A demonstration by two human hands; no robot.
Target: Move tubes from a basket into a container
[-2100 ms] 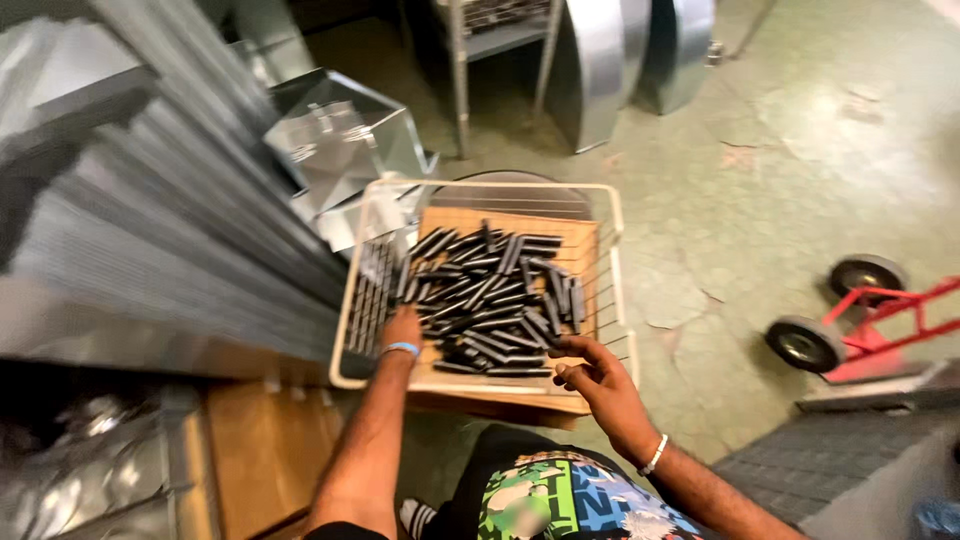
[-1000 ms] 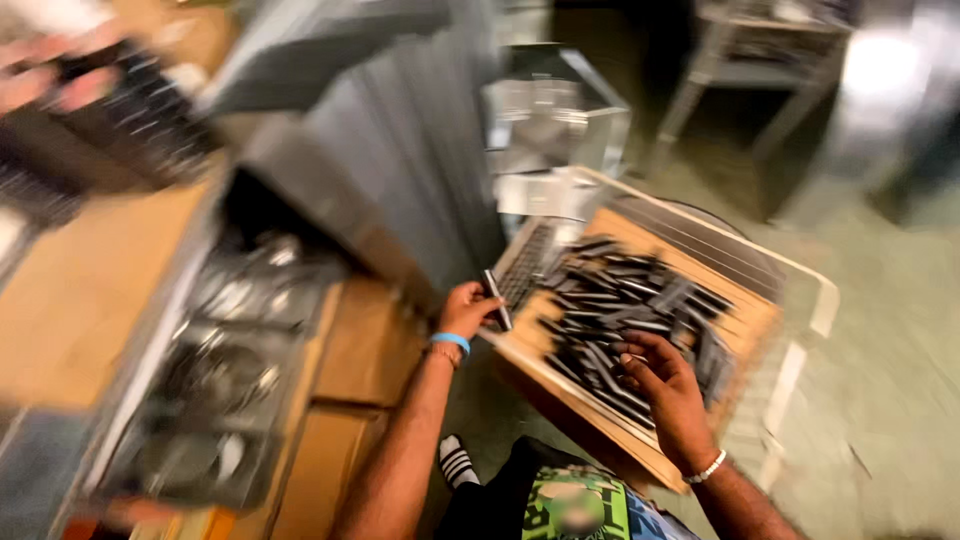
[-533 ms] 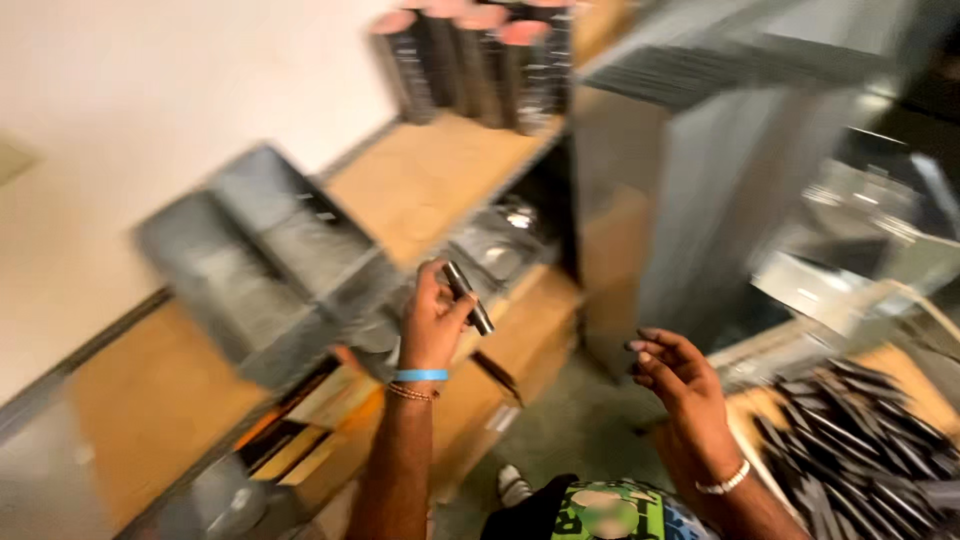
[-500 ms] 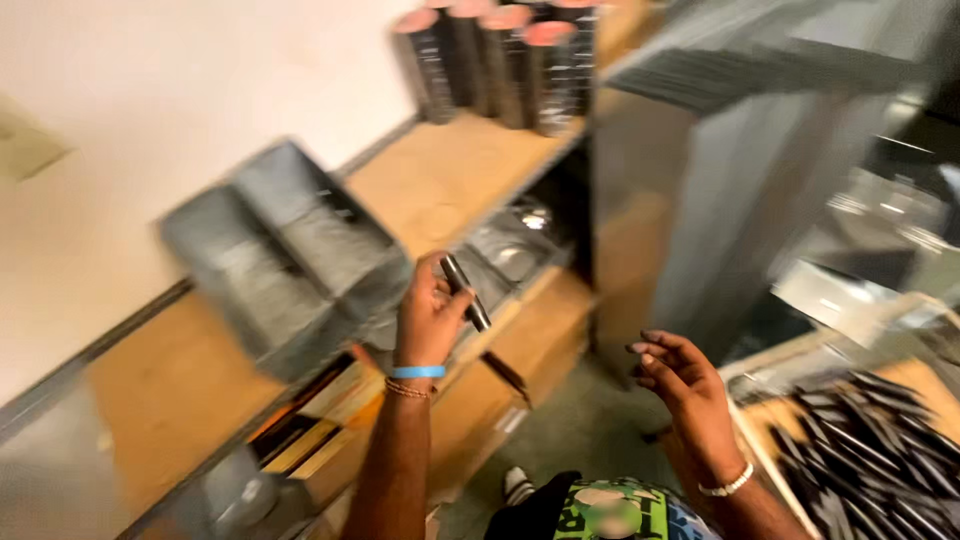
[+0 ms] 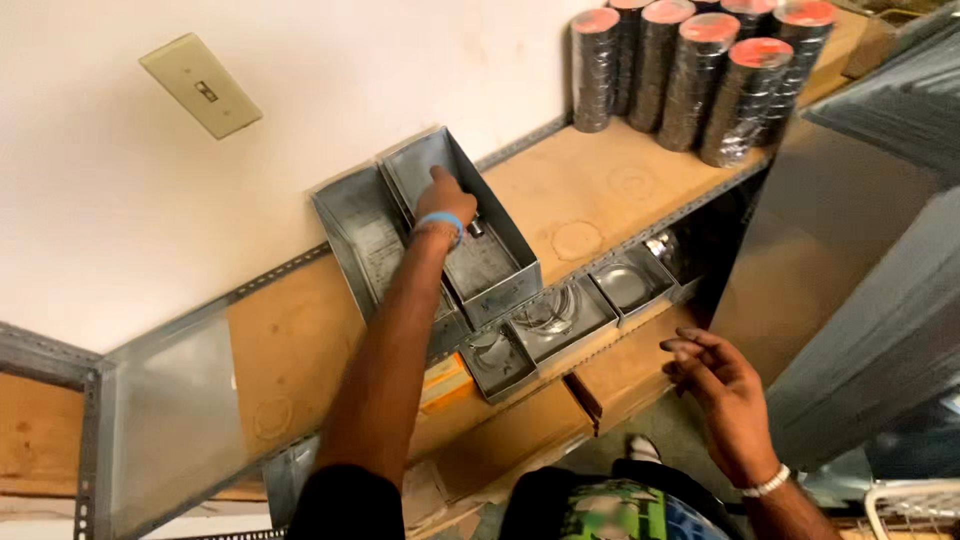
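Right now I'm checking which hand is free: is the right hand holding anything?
No, the right hand hangs open and empty below the shelf, while the left hand reaches into the metal bin.

Left arm: stretched up the middle of the frame, blue band at the wrist.
Left hand: upper centre, back toward the camera, fingers curled and pointing away.
Right arm: enters from the lower right corner, bracelet at the wrist.
Right hand: lower right, palm down, fingers loosely spread, empty.
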